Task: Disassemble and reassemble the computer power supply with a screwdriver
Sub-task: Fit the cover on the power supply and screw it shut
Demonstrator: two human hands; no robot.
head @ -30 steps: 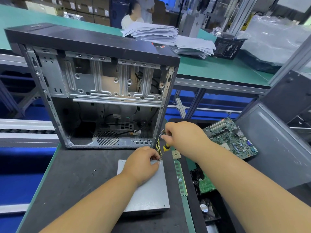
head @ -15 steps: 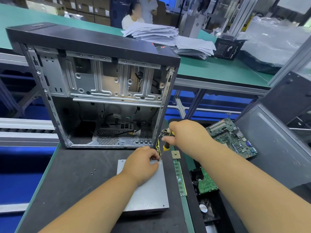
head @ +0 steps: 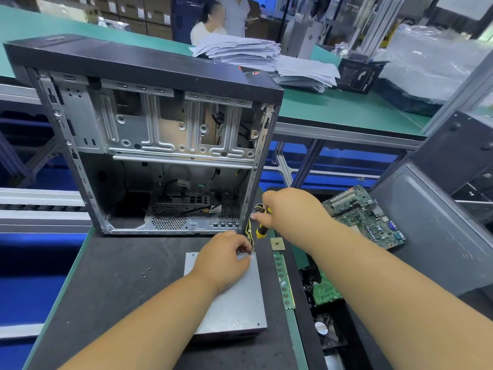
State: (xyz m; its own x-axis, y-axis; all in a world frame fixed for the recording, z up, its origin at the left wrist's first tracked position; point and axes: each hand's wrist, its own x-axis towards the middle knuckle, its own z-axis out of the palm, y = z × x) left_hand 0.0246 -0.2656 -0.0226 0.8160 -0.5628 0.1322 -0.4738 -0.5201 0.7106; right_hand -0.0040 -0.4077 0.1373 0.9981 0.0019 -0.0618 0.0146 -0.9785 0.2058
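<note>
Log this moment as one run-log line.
step: screw work at power supply corner | right hand: grips screwdriver, tip down at corner | left hand: pinches at same corner | case: open, upright behind

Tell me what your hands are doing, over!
Right hand grips screwdriver. Left hand steadies power supply at far corner. Cable bundle crowds the tip.
</note>
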